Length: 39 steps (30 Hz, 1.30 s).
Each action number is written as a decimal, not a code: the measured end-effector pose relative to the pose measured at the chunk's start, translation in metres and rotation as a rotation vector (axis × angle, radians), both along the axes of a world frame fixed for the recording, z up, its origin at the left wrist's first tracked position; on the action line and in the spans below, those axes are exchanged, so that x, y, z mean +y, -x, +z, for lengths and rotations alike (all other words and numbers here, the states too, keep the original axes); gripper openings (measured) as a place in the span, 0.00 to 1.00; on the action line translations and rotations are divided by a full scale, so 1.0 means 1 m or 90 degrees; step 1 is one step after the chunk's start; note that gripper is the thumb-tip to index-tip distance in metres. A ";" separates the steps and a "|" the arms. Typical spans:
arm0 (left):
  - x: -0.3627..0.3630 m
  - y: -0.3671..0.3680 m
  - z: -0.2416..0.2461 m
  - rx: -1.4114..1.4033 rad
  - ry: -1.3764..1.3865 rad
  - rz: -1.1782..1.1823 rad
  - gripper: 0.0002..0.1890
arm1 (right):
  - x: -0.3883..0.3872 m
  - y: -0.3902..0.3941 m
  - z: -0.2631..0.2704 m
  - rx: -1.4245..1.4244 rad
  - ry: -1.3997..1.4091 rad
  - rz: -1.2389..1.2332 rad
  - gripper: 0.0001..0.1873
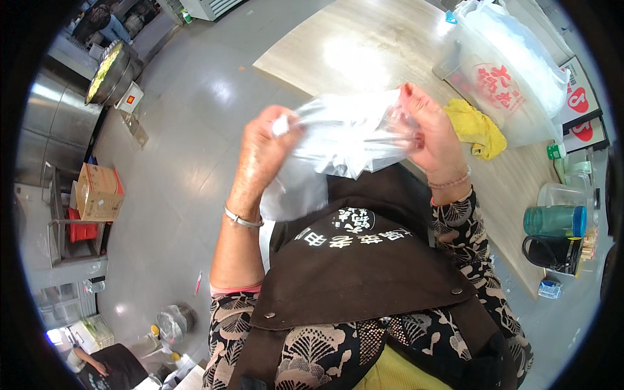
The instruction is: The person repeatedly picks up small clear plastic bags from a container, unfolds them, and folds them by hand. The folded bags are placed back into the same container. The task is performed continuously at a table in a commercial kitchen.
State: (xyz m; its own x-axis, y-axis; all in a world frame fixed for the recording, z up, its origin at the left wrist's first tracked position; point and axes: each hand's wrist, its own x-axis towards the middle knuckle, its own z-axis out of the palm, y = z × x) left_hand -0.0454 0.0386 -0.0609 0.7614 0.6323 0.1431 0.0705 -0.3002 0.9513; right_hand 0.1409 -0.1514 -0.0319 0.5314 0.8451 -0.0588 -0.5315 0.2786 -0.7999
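A thin clear plastic bag [353, 129] is stretched between my two hands, above the front of a dark brown apron [360, 273]. My left hand [268, 141] pinches one end, where a small white bunched piece shows between thumb and fingers. At the other end my right hand [431, 131] grips the bag, with some fingers seen through the film. More filmy plastic [295, 192] hangs below my left hand, blurred. Right of my right hand lies a crumpled yellow cloth [475, 127] on the wood-look table [312, 53].
A translucent bin [492, 95] holding white plastic bags stands on the table at right, beyond it framed signs. A teal bottle [553, 221] and black container [551, 253] are nearer. At left are a large metal bowl [114, 73] and a cardboard box [100, 192]. Another person [112, 365] is lower left.
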 end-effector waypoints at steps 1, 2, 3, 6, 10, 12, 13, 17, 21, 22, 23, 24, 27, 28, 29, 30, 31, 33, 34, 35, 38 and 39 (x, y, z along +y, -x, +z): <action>0.005 0.000 0.002 -0.023 0.081 0.091 0.03 | -0.005 0.003 0.003 -0.048 0.040 0.063 0.09; 0.010 -0.002 0.003 -0.083 0.128 0.148 0.03 | -0.011 0.006 0.005 -0.096 0.080 0.127 0.10; 0.012 -0.003 0.004 -0.143 0.176 0.205 0.03 | -0.016 0.007 0.007 -0.145 0.120 0.191 0.12; 0.008 0.000 0.011 -0.185 0.301 0.196 0.08 | -0.014 0.008 -0.004 -0.247 0.107 0.217 0.14; 0.004 0.008 0.020 -0.132 0.663 0.074 0.18 | -0.010 0.004 -0.009 -0.153 0.093 0.110 0.11; -0.004 0.017 0.014 -0.114 0.588 -0.037 0.17 | -0.008 -0.008 -0.019 -0.155 0.112 0.015 0.09; -0.006 0.018 0.011 -0.105 0.550 -0.091 0.16 | -0.007 -0.016 -0.024 -0.175 0.126 -0.038 0.08; -0.012 0.012 0.029 0.080 0.376 -0.102 0.14 | -0.014 -0.041 -0.020 -0.426 0.225 -0.299 0.04; 0.001 0.001 0.030 -0.096 0.431 0.090 0.15 | -0.022 -0.047 0.004 -0.955 0.388 -0.600 0.04; 0.005 0.000 0.030 -0.131 0.434 0.100 0.16 | -0.023 -0.046 0.007 -1.148 0.410 -0.687 0.04; 0.005 -0.002 0.029 -0.177 0.442 0.100 0.17 | -0.020 -0.042 0.008 -1.191 0.371 -0.634 0.05; 0.004 -0.005 0.028 -0.217 0.450 0.096 0.17 | -0.018 -0.033 0.009 -1.229 0.339 -0.581 0.06; -0.004 -0.013 0.027 -0.306 0.482 0.073 0.20 | 0.005 0.007 -0.002 -1.132 0.151 -0.263 0.09; -0.010 -0.017 0.027 -0.326 0.490 0.077 0.20 | 0.012 0.027 -0.004 -1.100 0.166 -0.194 0.08; -0.014 -0.020 0.026 -0.347 0.502 0.076 0.20 | 0.018 0.046 -0.005 -1.068 0.185 -0.128 0.08; -0.016 -0.022 0.024 -0.357 0.520 0.052 0.20 | 0.026 0.063 -0.007 -1.026 0.173 -0.119 0.07; -0.020 -0.024 0.025 -0.361 0.522 0.052 0.20 | 0.032 0.072 -0.010 -0.987 0.163 -0.109 0.07; -0.026 -0.026 0.028 -0.371 0.521 0.055 0.21 | 0.037 0.072 -0.023 -0.943 0.159 -0.101 0.07; -0.025 -0.025 0.026 -0.377 0.511 0.030 0.22 | 0.039 0.071 -0.027 -0.920 0.155 -0.096 0.07; -0.024 -0.024 0.027 -0.361 0.497 0.032 0.22 | 0.040 0.068 -0.028 -0.911 0.141 -0.092 0.07; -0.026 -0.019 0.031 -0.300 0.463 0.034 0.22 | 0.038 0.055 -0.027 -0.883 0.114 -0.079 0.06; -0.027 -0.019 0.032 -0.277 0.456 0.035 0.22 | 0.038 0.053 -0.025 -0.890 0.118 -0.088 0.06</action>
State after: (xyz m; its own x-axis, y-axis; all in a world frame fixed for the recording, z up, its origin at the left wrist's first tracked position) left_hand -0.0260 0.0115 -0.0289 0.6964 0.7168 -0.0340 -0.3496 0.3803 0.8563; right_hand 0.0877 -0.1136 -0.0573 0.3203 0.8200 0.4743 0.7390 0.0970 -0.6667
